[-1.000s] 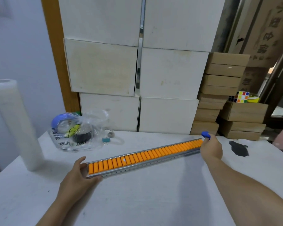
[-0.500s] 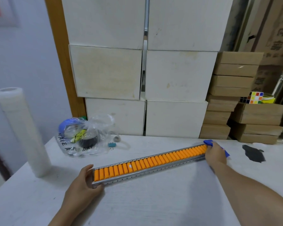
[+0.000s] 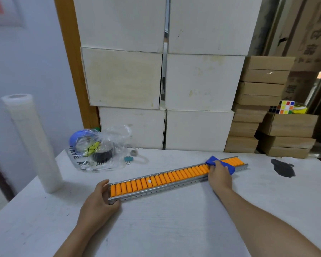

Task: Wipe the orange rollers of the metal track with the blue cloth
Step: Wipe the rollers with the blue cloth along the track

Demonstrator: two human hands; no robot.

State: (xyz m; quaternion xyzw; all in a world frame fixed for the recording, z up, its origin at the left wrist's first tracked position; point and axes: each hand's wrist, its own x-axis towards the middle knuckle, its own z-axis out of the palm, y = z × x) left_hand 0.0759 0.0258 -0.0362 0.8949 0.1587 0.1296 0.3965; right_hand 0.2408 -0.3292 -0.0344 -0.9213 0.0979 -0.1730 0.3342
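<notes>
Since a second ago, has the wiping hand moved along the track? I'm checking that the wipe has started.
Yes. The right hand with the blue cloth has slid from the track's far end inward along the orange rollers, leaving several end rollers exposed behind it. The left hand still grips the near end of the metal track, which has not visibly shifted.

Soft, even indoor light; faint shadows lie on the table (image 3: pixel 174 229). Edges bow and blur slightly.
</notes>
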